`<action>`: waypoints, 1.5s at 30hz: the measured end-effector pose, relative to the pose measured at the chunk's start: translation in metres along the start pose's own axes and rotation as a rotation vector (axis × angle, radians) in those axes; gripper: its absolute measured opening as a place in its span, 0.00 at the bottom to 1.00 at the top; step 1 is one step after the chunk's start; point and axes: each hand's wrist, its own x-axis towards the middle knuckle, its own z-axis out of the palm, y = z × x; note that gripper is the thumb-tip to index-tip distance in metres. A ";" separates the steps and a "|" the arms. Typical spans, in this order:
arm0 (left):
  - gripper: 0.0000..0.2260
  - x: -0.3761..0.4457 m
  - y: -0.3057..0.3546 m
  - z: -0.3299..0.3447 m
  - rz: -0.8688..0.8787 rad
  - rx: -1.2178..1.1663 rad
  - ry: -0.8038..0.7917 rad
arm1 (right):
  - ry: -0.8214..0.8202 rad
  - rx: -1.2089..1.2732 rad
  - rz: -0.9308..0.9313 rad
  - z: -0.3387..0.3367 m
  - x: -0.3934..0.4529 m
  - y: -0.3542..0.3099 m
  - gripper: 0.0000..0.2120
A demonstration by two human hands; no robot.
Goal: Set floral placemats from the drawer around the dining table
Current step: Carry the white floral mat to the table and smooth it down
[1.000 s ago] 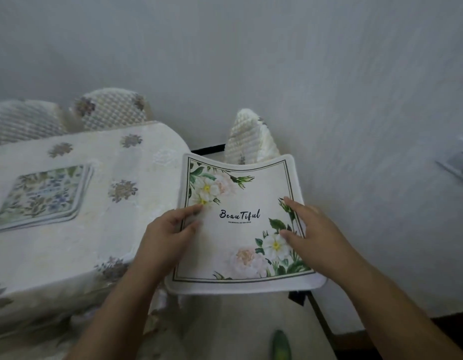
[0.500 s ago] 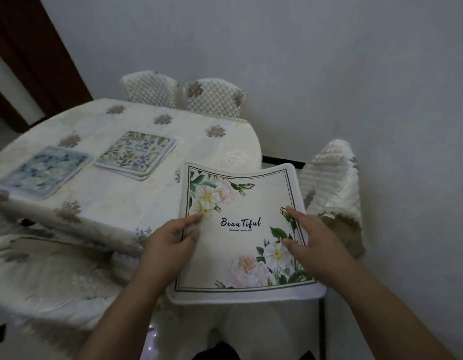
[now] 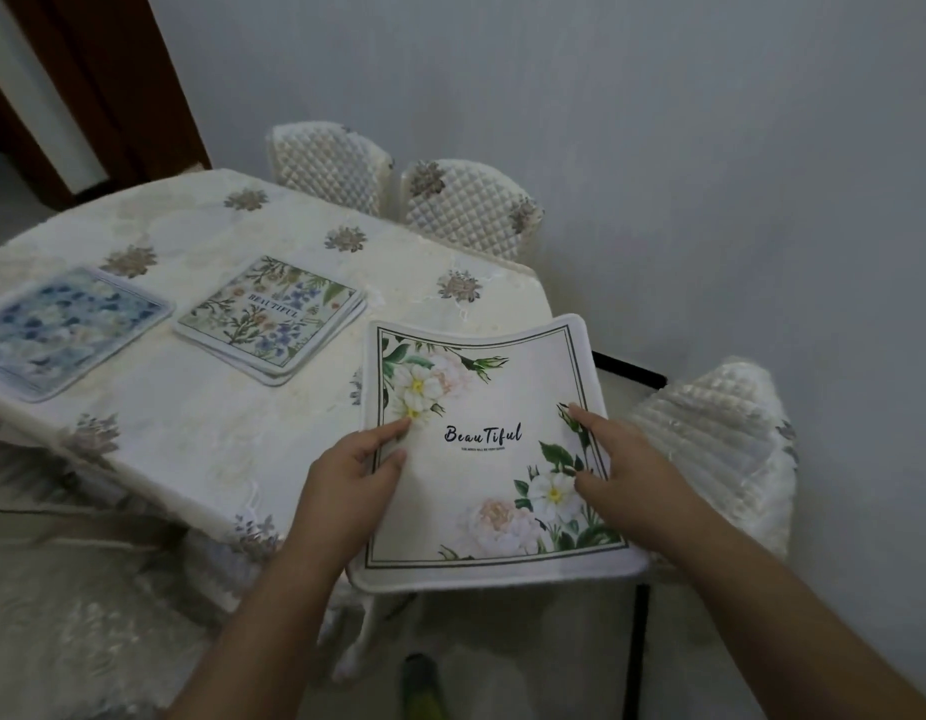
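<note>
I hold a white placemat [image 3: 481, 397] printed with white and pink flowers and the word "Beautiful" in the air, over the table's near right corner. My left hand [image 3: 346, 491] grips its left edge and my right hand [image 3: 627, 475] grips its right edge. The mat sags slightly between them. On the dining table [image 3: 201, 418], covered in a cream cloth with brown flower motifs, lies a small stack of green and purple floral placemats [image 3: 274, 311]. Left of the stack lies a single blue floral placemat [image 3: 66, 330].
Two chairs with quilted cream covers [image 3: 466, 210] stand at the table's far side against the grey wall. Another covered chair [image 3: 720, 439] is at the right, near my right hand. A covered seat [image 3: 76, 626] sits at bottom left. A dark door frame [image 3: 113, 80] is at top left.
My view has swung left and closer to the table, bringing the blue placemat and the two far chairs into sight. The white placemat stays held in both hands, now over the table corner.
</note>
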 end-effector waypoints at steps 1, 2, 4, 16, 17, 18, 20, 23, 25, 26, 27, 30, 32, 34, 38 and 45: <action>0.14 0.012 0.002 0.002 -0.002 -0.011 0.000 | 0.004 -0.001 -0.004 -0.002 0.014 -0.001 0.35; 0.14 0.024 0.005 0.004 -0.007 -0.011 -0.006 | 0.011 -0.002 -0.007 -0.004 0.027 0.000 0.35; 0.15 0.045 0.010 0.006 -0.009 0.016 -0.022 | 0.015 -0.002 -0.004 -0.006 0.051 0.002 0.35; 0.20 0.097 -0.016 0.026 -0.272 -0.086 0.027 | -0.083 -0.024 -0.133 -0.010 0.202 0.025 0.32; 0.20 0.098 -0.018 0.032 -0.294 -0.084 0.038 | -0.094 -0.018 -0.153 -0.009 0.216 0.025 0.32; 0.19 0.099 -0.021 0.039 -0.313 -0.079 0.052 | -0.105 -0.016 -0.170 -0.008 0.230 0.026 0.32; 0.19 0.101 -0.025 0.056 -0.356 -0.065 0.090 | -0.116 -0.030 -0.211 -0.003 0.259 0.029 0.31; 0.21 0.105 -0.033 0.089 -0.429 -0.079 0.136 | -0.161 -0.079 -0.261 0.011 0.302 0.037 0.31; 0.23 0.113 -0.039 0.111 -0.475 -0.110 0.151 | -0.199 -0.093 -0.277 0.024 0.331 0.045 0.32; 0.24 0.118 -0.042 0.122 -0.491 -0.114 0.153 | -0.213 -0.094 -0.295 0.031 0.345 0.048 0.32; 0.24 0.122 -0.045 0.132 -0.504 -0.107 0.155 | -0.228 -0.099 -0.323 0.037 0.359 0.053 0.32; 0.26 0.138 -0.053 0.159 -0.536 -0.080 0.179 | -0.333 -0.146 -0.408 0.054 0.399 0.068 0.36; 0.25 0.149 -0.060 0.173 -0.539 -0.051 0.207 | -0.408 -0.210 -0.414 0.061 0.420 0.080 0.40; 0.24 0.162 -0.069 0.185 -0.537 -0.040 0.231 | -0.442 -0.248 -0.417 0.066 0.438 0.093 0.42; 0.22 0.183 -0.090 0.202 -0.547 -0.035 0.281 | -0.454 -0.288 -0.463 0.074 0.464 0.110 0.43; 0.21 0.187 -0.131 0.217 -0.590 0.164 0.232 | -0.481 -0.289 -0.474 0.089 0.480 0.139 0.43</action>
